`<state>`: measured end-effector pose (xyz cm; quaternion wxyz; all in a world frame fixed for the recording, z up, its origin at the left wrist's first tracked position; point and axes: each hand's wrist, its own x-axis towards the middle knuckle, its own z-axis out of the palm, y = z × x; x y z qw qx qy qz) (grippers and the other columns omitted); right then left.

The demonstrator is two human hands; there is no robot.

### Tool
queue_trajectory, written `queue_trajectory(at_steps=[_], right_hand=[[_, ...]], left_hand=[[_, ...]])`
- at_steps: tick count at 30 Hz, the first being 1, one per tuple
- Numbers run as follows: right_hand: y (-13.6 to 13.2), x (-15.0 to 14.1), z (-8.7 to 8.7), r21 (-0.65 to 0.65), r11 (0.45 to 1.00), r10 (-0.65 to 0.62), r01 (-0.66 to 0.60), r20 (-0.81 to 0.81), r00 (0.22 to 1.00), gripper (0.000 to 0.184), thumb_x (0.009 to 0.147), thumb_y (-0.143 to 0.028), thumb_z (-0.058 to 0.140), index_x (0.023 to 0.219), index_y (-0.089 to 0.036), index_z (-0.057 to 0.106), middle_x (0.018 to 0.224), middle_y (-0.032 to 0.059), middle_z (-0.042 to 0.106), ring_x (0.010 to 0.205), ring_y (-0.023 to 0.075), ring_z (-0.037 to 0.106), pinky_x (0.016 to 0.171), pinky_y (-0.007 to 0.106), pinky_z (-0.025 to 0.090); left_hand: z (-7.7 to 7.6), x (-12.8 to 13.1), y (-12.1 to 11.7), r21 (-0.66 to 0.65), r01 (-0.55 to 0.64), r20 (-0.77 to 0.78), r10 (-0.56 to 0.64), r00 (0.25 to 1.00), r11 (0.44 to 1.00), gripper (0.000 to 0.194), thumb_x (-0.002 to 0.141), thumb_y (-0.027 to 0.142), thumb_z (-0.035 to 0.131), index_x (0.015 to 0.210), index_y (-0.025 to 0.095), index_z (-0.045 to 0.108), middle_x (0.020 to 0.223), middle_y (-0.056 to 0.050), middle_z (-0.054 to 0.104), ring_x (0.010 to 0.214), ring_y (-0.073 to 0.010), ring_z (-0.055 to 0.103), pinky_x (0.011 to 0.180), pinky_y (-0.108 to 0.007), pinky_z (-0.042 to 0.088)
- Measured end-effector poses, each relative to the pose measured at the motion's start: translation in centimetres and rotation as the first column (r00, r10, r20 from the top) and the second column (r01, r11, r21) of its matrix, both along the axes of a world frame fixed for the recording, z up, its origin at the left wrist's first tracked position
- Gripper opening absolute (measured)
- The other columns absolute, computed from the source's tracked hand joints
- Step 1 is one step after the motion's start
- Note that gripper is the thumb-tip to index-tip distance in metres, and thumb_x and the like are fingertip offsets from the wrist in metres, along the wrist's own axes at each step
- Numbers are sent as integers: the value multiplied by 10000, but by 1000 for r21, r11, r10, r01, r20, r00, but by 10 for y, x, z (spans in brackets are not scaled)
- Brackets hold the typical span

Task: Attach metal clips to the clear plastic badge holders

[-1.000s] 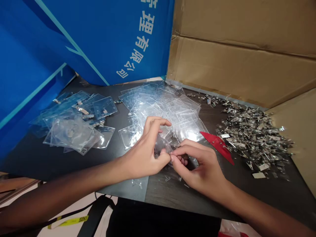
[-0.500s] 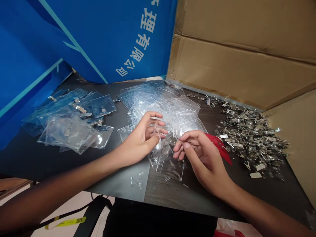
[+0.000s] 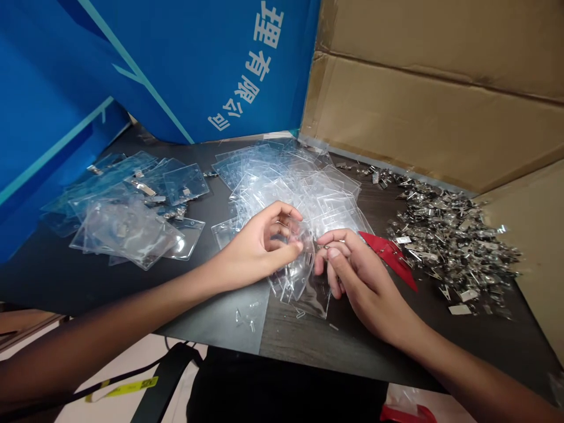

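Thumb and fingers of my left hand [image 3: 268,244] are closed on a clear plastic badge holder [image 3: 304,267], which bends and catches the light. Just right of its edge, my right hand [image 3: 352,264] is pinched, thumb against forefinger. Whatever sits in that pinch is too small to make out. Behind and beneath both hands spreads a heap of clear badge holders [image 3: 273,176]. A large pile of metal badge clips [image 3: 458,241] lies to the right of my right hand.
On the left lie badge holders with clips [image 3: 127,229]. A red piece [image 3: 390,255] shows beside my right hand. Small clear plastic bits [image 3: 247,317] dot the table's front. A blue printed panel [image 3: 176,70] and cardboard walls [image 3: 418,111] stand behind.
My left hand has moved slightly right, bringing the badge holder up close to my right hand's fingertips. The right hand stays nearly in place. The view has shifted a little.
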<state>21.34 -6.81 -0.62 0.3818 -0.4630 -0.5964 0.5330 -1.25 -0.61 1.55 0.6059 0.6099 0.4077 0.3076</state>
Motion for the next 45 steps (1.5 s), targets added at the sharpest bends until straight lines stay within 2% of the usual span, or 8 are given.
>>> queue_trajectory(at_steps=[3,8,12,19,23,29,36,45], right_hand=[[0,0,-2,-67,998,18,-21,-50,999,188,1190,-427,491,1146,-254,550,928,-20,711,708,121,605,739,303,500],[9,-1,4,-175,979,69,-106,-202,977,201,1048,-416,734,1016,-222,692,840,-7,671,792,161,653,793,321,538],[12,-2,3,-268,958,16,-105,-313,950,196,970,-409,816,998,-220,770,783,-9,687,749,159,643,773,322,535],[11,-4,4,-383,920,-50,-84,-327,944,252,865,-401,924,965,-211,792,747,-10,725,709,148,663,739,312,558],[12,-6,4,-451,888,-58,-88,-300,952,298,788,-342,989,924,-198,766,790,9,785,721,140,704,748,295,580],[13,-6,6,-396,914,-27,-86,-271,962,311,789,-430,990,919,-207,816,782,17,797,714,149,729,734,304,609],[9,-5,15,-338,932,52,-129,-229,972,284,820,-440,962,894,-219,801,806,36,806,701,155,733,659,289,602],[8,-5,17,-269,947,96,-173,-277,956,256,880,-421,922,940,-212,788,834,29,792,711,146,712,700,298,601]], left_hand=[[0,1,-1,27,-2,6,2,1000,1000,395,859,259,830,1173,207,597,1114,-47,599,995,-188,642,868,-347,589],[-2,1,-1,60,-16,10,15,1000,998,378,842,263,847,1126,205,604,1095,-50,576,1051,-203,598,886,-342,594],[-4,1,-1,77,-20,2,20,1000,997,369,848,272,842,1120,201,603,1081,-51,569,1040,-205,596,831,-319,578],[-8,5,-7,167,-25,-28,30,999,986,317,908,243,766,1155,221,569,1006,-10,539,881,-160,590,850,-346,566],[-8,4,-10,282,24,-93,3,996,959,325,941,218,715,1219,239,549,1030,-23,509,910,-189,570,890,-394,523],[-1,-3,-9,283,128,-126,-95,987,950,495,896,235,725,1345,259,518,1130,-59,463,978,-232,496,875,-403,470],[0,-14,2,177,242,64,-256,965,954,540,901,333,729,1407,278,548,1182,-84,489,995,-246,494,816,-369,484],[1,-12,0,113,293,190,-310,932,950,557,988,299,734,1509,296,537,1085,-67,504,960,-235,504,778,-343,489]])
